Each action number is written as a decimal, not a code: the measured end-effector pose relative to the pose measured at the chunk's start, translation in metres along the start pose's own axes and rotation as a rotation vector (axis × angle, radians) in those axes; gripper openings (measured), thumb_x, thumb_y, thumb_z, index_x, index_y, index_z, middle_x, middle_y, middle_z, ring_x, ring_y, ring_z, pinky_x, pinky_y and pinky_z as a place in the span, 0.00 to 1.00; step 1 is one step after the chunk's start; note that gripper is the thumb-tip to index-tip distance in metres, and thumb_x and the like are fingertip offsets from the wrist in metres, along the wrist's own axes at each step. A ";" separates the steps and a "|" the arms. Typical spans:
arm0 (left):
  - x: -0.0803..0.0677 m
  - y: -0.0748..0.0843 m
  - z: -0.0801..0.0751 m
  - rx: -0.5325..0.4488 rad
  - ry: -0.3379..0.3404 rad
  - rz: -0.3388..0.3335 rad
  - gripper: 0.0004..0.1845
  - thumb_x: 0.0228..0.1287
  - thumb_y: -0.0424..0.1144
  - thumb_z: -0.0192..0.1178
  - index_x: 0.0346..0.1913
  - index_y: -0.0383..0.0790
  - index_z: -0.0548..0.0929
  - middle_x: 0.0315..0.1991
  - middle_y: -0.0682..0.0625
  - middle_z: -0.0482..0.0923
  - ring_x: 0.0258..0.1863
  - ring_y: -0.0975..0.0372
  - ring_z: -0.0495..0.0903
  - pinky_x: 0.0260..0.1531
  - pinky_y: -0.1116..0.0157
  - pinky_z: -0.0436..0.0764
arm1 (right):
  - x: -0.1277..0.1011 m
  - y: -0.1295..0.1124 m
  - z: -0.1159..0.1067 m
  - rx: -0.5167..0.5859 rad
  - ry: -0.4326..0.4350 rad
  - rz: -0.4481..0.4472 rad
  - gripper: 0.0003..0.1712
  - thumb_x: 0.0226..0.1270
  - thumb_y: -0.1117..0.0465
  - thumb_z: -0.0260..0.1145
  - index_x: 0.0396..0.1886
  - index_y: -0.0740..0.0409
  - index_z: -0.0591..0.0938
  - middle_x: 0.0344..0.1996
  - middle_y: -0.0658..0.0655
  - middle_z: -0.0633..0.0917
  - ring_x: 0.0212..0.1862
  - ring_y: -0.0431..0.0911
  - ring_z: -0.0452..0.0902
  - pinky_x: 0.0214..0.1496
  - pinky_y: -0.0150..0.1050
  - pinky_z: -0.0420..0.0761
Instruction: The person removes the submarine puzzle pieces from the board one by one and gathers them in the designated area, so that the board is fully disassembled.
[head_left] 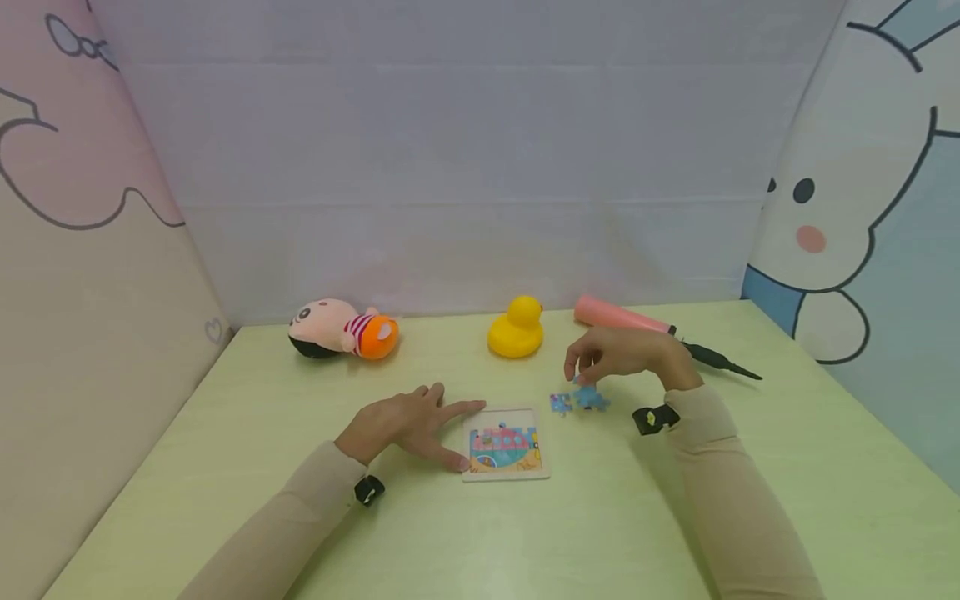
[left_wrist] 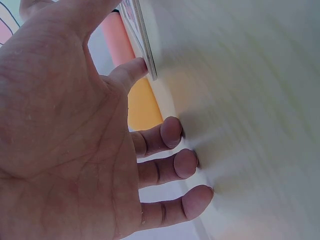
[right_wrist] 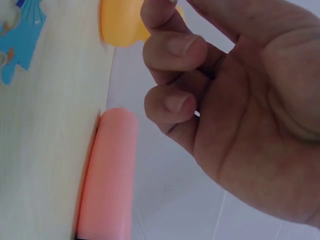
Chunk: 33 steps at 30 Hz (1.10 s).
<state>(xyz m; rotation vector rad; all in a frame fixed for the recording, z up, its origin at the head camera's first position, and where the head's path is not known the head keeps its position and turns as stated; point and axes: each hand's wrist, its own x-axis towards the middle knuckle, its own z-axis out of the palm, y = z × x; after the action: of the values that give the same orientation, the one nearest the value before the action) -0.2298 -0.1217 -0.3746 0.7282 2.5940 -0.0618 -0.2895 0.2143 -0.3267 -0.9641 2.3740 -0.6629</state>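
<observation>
Two loose blue puzzle pieces (head_left: 579,401) lie on the green table (head_left: 247,417) right of centre in the head view, directly beneath the right hand (head_left: 622,354), whose fingers curl downward with nothing visibly gripped. Just lower left of them sits the puzzle board (head_left: 505,445), roughly square with no clear long axis. Resting flat with fingers spread, the left hand (head_left: 408,425) touches the board's left edge, so the right hand is nearer the pieces
</observation>
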 end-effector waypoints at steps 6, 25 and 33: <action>0.001 -0.002 0.002 -0.002 0.005 0.003 0.49 0.52 0.77 0.60 0.77 0.75 0.53 0.63 0.42 0.64 0.54 0.53 0.69 0.44 0.48 0.77 | -0.005 0.013 -0.003 0.009 -0.009 0.030 0.07 0.71 0.65 0.66 0.45 0.60 0.85 0.32 0.50 0.82 0.35 0.45 0.75 0.41 0.38 0.74; 0.000 -0.001 0.002 0.000 0.013 0.006 0.49 0.52 0.76 0.60 0.77 0.75 0.54 0.62 0.42 0.64 0.52 0.53 0.69 0.43 0.49 0.77 | -0.019 0.040 -0.005 0.064 -0.093 0.118 0.05 0.66 0.67 0.68 0.40 0.63 0.84 0.28 0.50 0.79 0.29 0.40 0.69 0.31 0.32 0.70; -0.001 -0.001 0.002 0.001 0.015 0.012 0.49 0.52 0.76 0.60 0.77 0.74 0.54 0.61 0.42 0.64 0.52 0.53 0.69 0.42 0.50 0.77 | -0.020 0.046 -0.003 0.050 -0.104 0.176 0.05 0.67 0.67 0.67 0.41 0.63 0.85 0.30 0.50 0.81 0.31 0.41 0.70 0.32 0.33 0.71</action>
<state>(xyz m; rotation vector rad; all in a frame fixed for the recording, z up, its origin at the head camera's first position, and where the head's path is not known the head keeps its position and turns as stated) -0.2292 -0.1231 -0.3760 0.7468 2.6038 -0.0546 -0.3016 0.2587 -0.3462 -0.7396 2.3062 -0.5877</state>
